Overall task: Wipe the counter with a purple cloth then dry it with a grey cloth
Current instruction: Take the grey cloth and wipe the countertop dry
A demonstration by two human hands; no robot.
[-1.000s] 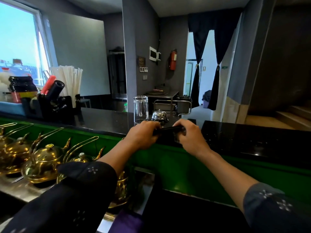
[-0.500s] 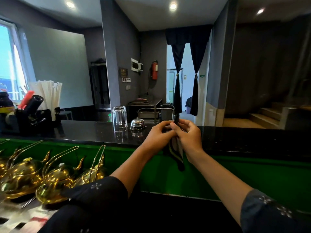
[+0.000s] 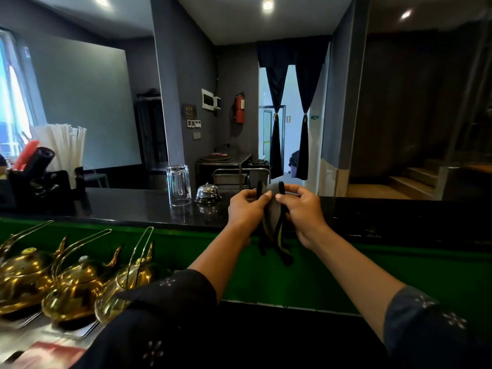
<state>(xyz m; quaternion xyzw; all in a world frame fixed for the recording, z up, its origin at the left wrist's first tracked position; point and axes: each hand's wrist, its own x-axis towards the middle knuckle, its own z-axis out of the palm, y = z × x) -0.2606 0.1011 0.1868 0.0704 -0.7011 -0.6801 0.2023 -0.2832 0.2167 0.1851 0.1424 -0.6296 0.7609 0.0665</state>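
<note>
Partly hidden grey cloth [image 3: 271, 209] pinched between left hand [image 3: 246, 209] and right hand [image 3: 302, 211], dangling lower edge indistinct.

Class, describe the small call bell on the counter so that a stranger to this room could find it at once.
Find the long black counter above the green panel. Near its middle, just left of the person's left hand, sits the bell. It is a low, shiny silver dome, unlike the tall clear upturned glass to its left.
</note>
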